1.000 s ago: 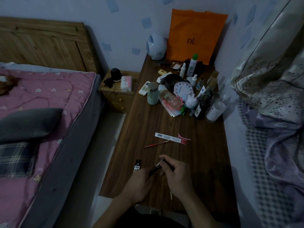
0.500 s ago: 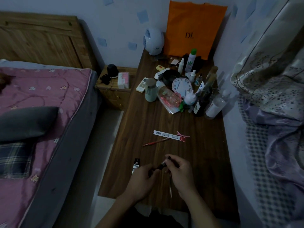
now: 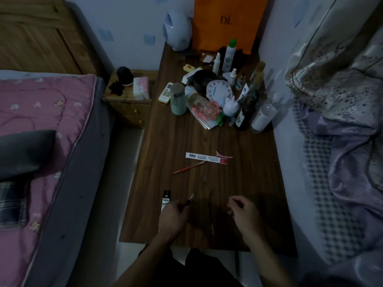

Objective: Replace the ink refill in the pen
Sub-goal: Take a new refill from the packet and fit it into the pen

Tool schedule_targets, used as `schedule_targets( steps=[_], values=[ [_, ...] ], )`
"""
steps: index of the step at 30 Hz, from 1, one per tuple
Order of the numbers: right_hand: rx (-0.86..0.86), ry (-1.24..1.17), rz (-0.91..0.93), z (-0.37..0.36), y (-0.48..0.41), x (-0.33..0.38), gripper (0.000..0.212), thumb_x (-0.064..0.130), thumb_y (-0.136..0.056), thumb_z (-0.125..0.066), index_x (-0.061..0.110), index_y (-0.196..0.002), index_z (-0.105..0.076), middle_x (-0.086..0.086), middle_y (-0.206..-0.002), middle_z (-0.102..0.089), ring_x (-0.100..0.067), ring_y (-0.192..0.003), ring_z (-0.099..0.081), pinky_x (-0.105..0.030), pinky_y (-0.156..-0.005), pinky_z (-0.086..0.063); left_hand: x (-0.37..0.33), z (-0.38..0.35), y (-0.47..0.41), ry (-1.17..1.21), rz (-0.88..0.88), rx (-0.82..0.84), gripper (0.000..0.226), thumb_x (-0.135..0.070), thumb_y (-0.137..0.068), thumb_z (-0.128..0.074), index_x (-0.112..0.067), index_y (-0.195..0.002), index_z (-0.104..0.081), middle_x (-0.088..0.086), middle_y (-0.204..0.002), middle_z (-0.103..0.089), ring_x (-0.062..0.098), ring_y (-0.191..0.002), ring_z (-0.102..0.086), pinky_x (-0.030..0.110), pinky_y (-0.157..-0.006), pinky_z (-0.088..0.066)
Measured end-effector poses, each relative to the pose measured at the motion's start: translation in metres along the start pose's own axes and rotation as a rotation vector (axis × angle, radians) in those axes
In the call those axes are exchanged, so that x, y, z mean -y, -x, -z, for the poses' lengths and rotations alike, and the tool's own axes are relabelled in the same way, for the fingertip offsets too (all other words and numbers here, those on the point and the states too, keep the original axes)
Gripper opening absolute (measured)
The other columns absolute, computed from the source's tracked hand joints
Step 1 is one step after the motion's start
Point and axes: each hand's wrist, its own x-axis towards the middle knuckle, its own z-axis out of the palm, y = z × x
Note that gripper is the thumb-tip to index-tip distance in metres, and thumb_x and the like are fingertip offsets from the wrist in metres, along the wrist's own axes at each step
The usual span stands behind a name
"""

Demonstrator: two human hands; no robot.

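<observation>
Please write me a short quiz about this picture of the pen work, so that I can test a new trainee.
1. True or false: both hands hold the dark pen.
2. What lies beside the right end of the white barcode strip on the table? A) pink hair clip B) scissors C) spoon
3. What colour is the bag at the far end of the table?
Key: 1 false: only the left hand holds it; the right hand is apart from it. 2 A. 3 orange.
</observation>
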Motion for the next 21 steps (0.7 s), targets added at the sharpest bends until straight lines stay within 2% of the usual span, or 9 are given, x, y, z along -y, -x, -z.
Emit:
schedule_targets(
  steps=[2, 7, 12, 17, 21],
  values=[
    [-0.026, 0.056, -0.013, 0.009, -0.005, -0.021, 0.013, 0.030, -0.097, -0.060, 0.033, -0.107, -0.067, 0.010, -0.099, -0.069, -0.008, -0.084, -0.069, -0.032, -0.072, -0.058, 0.004, -0.008, -0.005, -0.023, 0.021, -0.039, 0.020, -0.036, -0.086, -0.062, -0.020, -0.093, -0.073, -0.001, -0.084, -0.074, 0.019, -0.082, -0.071, 0.021, -0.054, -0.037],
    [-0.080, 0.065, -0.052, 0.026, -0.010, -0.056, 0.011, 0.027, -0.096, -0.062, 0.038, -0.098, -0.066, 0.008, -0.099, -0.070, -0.009, -0.082, -0.070, -0.025, -0.062, -0.054, 0.010, -0.022, -0.012, -0.051, 0.055, 0.018, 0.023, -0.032, -0.088, -0.062, -0.016, -0.103, -0.069, 0.002, -0.091, -0.074, 0.019, -0.086, -0.070, 0.024, -0.062, -0.046],
    [-0.113, 0.160, -0.067, 0.034, -0.015, -0.080, 0.014, 0.024, -0.097, -0.061, 0.025, -0.107, -0.070, 0.002, -0.101, -0.069, -0.017, -0.086, -0.068, -0.033, -0.071, -0.058, 0.015, -0.028, -0.015, -0.125, 0.095, 0.018, 0.032, -0.038, -0.086, -0.064, -0.016, -0.109, -0.066, 0.004, -0.099, -0.073, 0.022, -0.092, -0.069, 0.025, -0.068, -0.044],
    [-0.112, 0.248, -0.044, 0.030, -0.017, -0.086, 0.015, 0.019, -0.097, -0.061, 0.019, -0.108, -0.071, 0.002, -0.094, -0.067, -0.010, -0.078, -0.062, -0.023, -0.062, -0.048, 0.016, -0.028, -0.021, -0.206, 0.138, -0.005, 0.037, -0.043, -0.084, -0.063, -0.018, -0.112, -0.063, 0.007, -0.105, -0.070, 0.028, -0.098, -0.067, 0.033, -0.076, -0.049],
    [-0.086, 0.305, -0.015, 0.025, -0.020, -0.085, 0.014, 0.020, -0.096, -0.062, 0.020, -0.108, -0.070, 0.008, -0.087, -0.063, -0.005, -0.073, -0.059, -0.017, -0.056, -0.044, 0.019, -0.031, -0.023, -0.215, 0.136, 0.010, 0.039, -0.044, -0.082, -0.064, -0.022, -0.114, -0.062, 0.006, -0.107, -0.070, 0.029, -0.101, -0.066, 0.034, -0.078, -0.049]
  ],
)
